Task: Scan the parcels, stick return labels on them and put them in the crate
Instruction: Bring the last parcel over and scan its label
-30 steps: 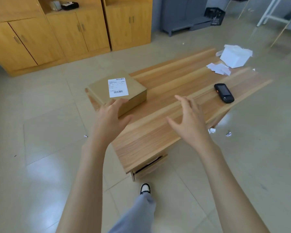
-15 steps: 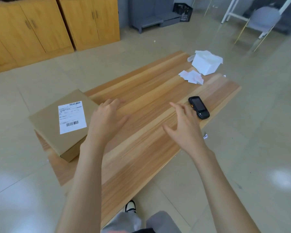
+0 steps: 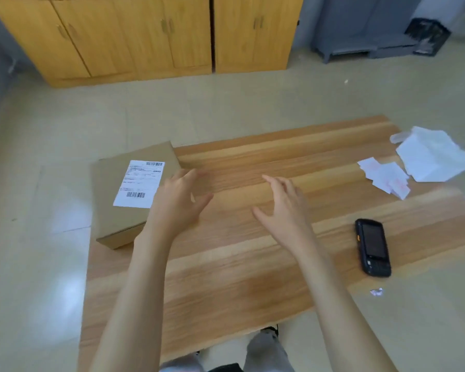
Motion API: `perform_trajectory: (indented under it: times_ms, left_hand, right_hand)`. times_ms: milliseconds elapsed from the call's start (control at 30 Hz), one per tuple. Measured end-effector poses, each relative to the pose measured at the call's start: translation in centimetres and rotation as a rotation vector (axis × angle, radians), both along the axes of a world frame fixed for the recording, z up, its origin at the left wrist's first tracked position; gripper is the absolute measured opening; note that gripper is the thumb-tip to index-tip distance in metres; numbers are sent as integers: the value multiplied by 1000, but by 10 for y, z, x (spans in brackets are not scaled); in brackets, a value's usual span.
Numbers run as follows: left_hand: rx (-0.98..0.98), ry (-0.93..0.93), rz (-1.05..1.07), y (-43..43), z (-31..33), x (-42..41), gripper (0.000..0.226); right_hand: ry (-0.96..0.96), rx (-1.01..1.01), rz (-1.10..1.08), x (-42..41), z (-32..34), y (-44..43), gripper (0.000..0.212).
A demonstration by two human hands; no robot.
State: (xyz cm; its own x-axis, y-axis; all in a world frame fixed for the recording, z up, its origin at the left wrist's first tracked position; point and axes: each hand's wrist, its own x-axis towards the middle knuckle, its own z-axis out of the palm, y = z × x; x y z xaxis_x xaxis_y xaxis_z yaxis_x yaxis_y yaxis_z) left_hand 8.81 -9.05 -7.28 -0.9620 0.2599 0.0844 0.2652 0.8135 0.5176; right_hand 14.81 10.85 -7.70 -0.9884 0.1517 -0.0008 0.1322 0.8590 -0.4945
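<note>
Wooden table [image 3: 253, 264] (cabinets [image 3: 145, 36] behind) bears a parcel [image 3: 108, 210]; left hand [image 3: 176, 208] and right hand [image 3: 282, 213] hover empty and splayed.

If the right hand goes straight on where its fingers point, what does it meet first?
Probably nothing: ahead of the right hand lies only bare table, though its height is unclear.

The left hand [image 3: 177, 208] covers the right edge of the flat brown cardboard parcel [image 3: 110, 210]; whether they touch cannot be told. Print on its white label [image 3: 140, 183] is too small to read. The black plastic crate [image 3: 427, 36] is blurred.
</note>
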Motion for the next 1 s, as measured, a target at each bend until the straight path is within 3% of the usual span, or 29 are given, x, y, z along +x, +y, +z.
perform_trajectory:
  times_ms: [400,1000]
  left_hand:
    - [23,-81,622,-61,-16,57,48]
    - [31,-303,635,-146,-88,-37,68]
  right_hand:
    - [-59,-173,450,-70,-16,-30,62]
    - [-303,-192,399,-160,-95,-130,81]
